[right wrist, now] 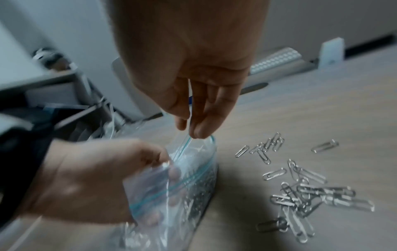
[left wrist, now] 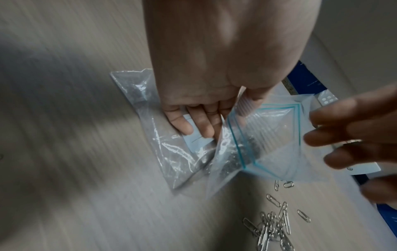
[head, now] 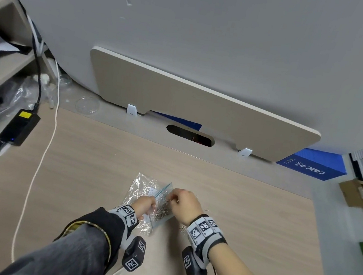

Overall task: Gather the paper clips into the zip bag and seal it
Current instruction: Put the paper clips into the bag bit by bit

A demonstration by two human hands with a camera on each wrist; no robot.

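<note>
Head view: your left hand [head: 145, 203] and right hand [head: 185, 203] meet over the zip bag [head: 161, 208] at the near middle of the desk [head: 104, 162]; a crumpled clear wrapper [head: 140, 187] lies under and behind it.
Left-wrist view: your left hand [left wrist: 199, 108] has its thumb pinching one lip of the zip bag [left wrist: 264, 141], fingers down on the clear wrapper [left wrist: 163, 147]. The mouth gapes wide, its blue seal line not pressed together.
Right-wrist view: your right hand [right wrist: 193, 101] pinches the far lip between thumb and fingertip; whether a clip sits in that pinch, you can't tell.
Done: plenty of clips already glint inside the zip bag [right wrist: 193, 183].
Left: the loose paper clips [right wrist: 300, 191] lie scattered on the desk just beside the bag.
Judgement: roughly midway. Feed in the rest, then press the seal.
</note>
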